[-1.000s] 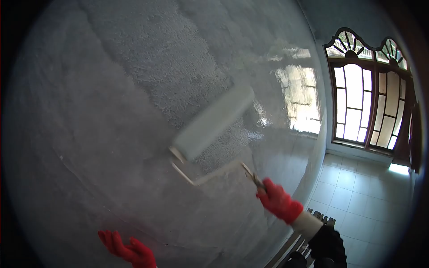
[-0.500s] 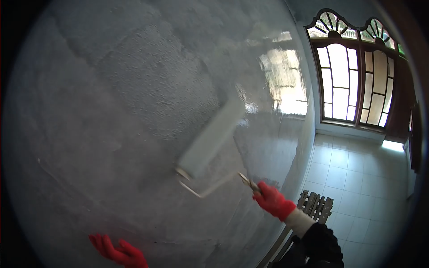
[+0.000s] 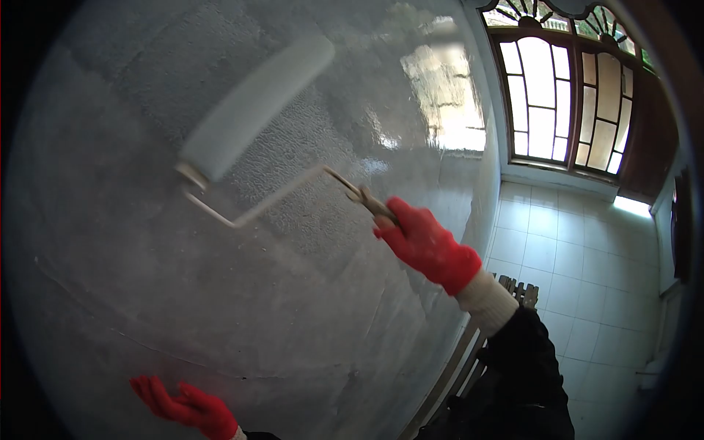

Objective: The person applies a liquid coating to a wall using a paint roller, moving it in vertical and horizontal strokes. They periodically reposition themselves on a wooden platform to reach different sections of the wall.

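Observation:
A paint roller (image 3: 257, 110) with a pale, slightly blurred sleeve lies against the grey wall (image 3: 183, 293). Its bent wire frame runs down to a handle, and my right hand (image 3: 433, 246), in a red glove with a cream cuff, is wrapped round that handle. Around the roller the wall is wet and textured, with a glossy patch to the right reflecting the window. At the lower left, my left hand (image 3: 187, 407), also red-gloved, is raised close to the wall with its fingers stretched out and nothing in it.
Beyond the wall's right end stands a window (image 3: 539, 99) with dark wooden frames. Pale floor tiles (image 3: 565, 249) stretch below it. A slatted wooden bench or plank (image 3: 519, 292) runs along the wall's foot, partly behind my right arm.
My right hand has carried the roller up and to the left across the wall. The left hand stays low, shifted slightly left and up in view. The view itself has tilted a little.

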Tool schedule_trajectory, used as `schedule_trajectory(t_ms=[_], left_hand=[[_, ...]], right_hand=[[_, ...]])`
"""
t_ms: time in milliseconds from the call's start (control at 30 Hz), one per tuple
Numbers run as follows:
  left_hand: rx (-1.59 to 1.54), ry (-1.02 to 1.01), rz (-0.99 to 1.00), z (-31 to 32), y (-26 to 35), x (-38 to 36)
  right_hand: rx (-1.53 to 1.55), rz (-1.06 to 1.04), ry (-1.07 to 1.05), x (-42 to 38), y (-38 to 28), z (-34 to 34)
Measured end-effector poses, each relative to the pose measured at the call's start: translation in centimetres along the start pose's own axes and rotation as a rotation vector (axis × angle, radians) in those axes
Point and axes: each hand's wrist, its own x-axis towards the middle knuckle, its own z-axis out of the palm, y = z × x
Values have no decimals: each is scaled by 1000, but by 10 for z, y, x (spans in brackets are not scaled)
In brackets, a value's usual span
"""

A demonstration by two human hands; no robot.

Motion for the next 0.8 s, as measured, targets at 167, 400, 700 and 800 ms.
schedule_trajectory(t_ms=[167, 400, 700, 800], left_hand=[[34, 23, 26, 0, 8, 6], [102, 34, 24, 2, 9, 6], [142, 53, 110, 4, 14, 12], [162, 55, 150, 4, 15, 13]], right_hand=[[-10, 53, -29, -16, 28, 6], [-158, 465, -153, -215, 178, 27], [-187, 360, -144, -131, 121, 11], [-148, 249, -110, -87, 95, 15]])
